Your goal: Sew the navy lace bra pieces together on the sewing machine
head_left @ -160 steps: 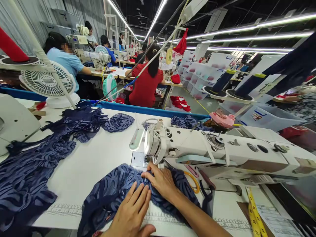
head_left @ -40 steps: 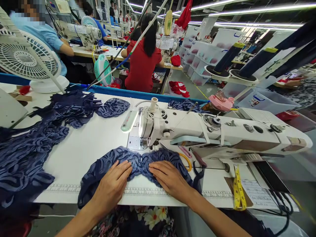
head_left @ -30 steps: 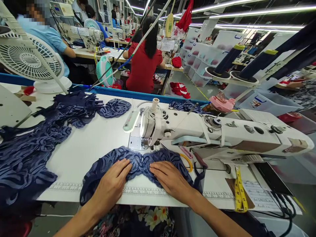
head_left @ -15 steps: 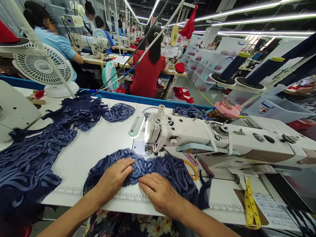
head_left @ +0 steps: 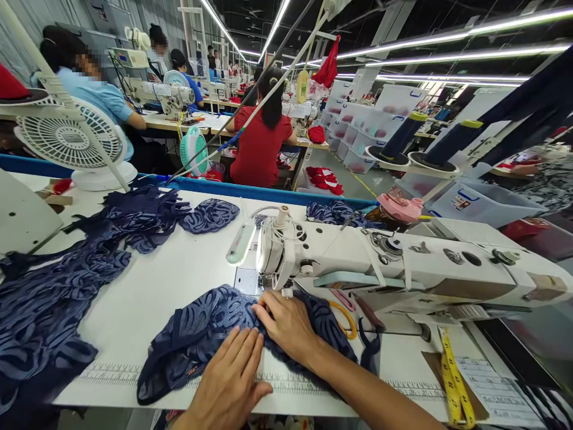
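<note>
A navy lace garment [head_left: 197, 325] lies spread on the sewing table in front of the sewing machine [head_left: 340, 251], its upper edge just short of the presser foot [head_left: 267, 280]. My left hand [head_left: 235, 373] rests on the garment's lower edge, palm down, with fingers stretched out and the thumb apart. Farther up, my right hand [head_left: 289, 325] is closed over the lace near the needle area, its fingers bent onto the fabric; the fingertips are partly hidden. Part of the garment continues to the right beneath my right hand and wrist.
More navy lace pieces [head_left: 58, 298] are heaped at left, with a lace piece [head_left: 210, 215] behind. A yellow tape measure [head_left: 453, 382], an orange ring [head_left: 344, 321] and a paper sheet [head_left: 496, 382] lie at right. A white fan [head_left: 74, 134] stands at the back left; co-workers sit beyond.
My right hand has moved up toward the presser foot and closed on the lace. My left hand has slid down toward the table's front edge. The garment's left end has shifted down and left.
</note>
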Demonstrator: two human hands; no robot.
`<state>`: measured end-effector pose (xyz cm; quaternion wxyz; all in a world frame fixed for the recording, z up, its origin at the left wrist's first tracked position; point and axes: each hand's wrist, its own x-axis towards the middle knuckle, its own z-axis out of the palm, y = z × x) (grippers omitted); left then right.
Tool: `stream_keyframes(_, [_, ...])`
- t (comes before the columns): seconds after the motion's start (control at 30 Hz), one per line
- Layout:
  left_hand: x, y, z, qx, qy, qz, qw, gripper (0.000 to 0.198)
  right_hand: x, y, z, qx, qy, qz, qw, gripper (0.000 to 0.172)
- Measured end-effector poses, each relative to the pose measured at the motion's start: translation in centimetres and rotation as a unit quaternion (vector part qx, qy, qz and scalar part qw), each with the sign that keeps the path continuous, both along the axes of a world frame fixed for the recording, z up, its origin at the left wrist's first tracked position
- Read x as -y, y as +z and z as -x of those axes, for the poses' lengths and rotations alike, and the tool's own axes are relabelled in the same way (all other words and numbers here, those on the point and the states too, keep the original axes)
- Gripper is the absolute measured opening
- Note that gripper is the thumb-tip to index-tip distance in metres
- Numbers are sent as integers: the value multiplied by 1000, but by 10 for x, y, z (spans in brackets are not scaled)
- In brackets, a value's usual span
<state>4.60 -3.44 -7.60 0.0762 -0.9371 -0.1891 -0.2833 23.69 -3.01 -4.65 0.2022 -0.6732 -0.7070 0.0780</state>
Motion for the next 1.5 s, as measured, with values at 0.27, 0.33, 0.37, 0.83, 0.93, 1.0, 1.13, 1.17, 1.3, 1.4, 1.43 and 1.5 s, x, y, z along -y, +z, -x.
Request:
stream_keyframes(0.27, [-1,4,9,-54,-8,-15,998,52,-16,-17,1,-13,-48,31,998,20])
stream_keyframes(0.33, [-2,9,9,-55,-13,4,998,50,-14,-10,-4,-23,-28,31,999,17])
stream_keyframes(0.37, [-2,11,8,-55,-14,18,998,49,-11,-6,-7,-28,-17,32,999,13])
stream_keyframes(0.83, [-3,8,-4,-30,-31,83,996,43,59,1,-32,-16,152,-63,986,18])
stream_keyframes(0.93, [-14,17,-7,6,-40,100,994,29,48,4,-28,-59,130,-91,986,21])
stream_keyframes(1.0, [-25,19,-10,23,-53,96,994,29,40,3,-23,-48,126,-110,985,22])
stream_keyframes(1.13, [-44,11,-13,-11,-59,95,994,32,32,-4,-16,15,123,-115,986,19])
stream_keyframes(1.17, [-46,7,-12,-15,-51,97,994,32,31,-7,-16,22,122,-111,986,19])
stream_keyframes(1.3, [-46,-6,-8,11,-32,93,995,31,33,-12,-19,24,121,-88,988,22])
stream_keyframes(1.4, [-45,-9,-6,22,-33,83,996,31,33,-10,-20,32,122,-73,989,27])
stream_keyframes(1.43, [-44,-10,-6,22,-33,83,996,31,33,-9,-19,37,123,-70,989,28])
stream_keyframes(1.5, [-44,-10,-6,18,-27,89,995,32,32,-7,-19,47,124,-65,989,29])
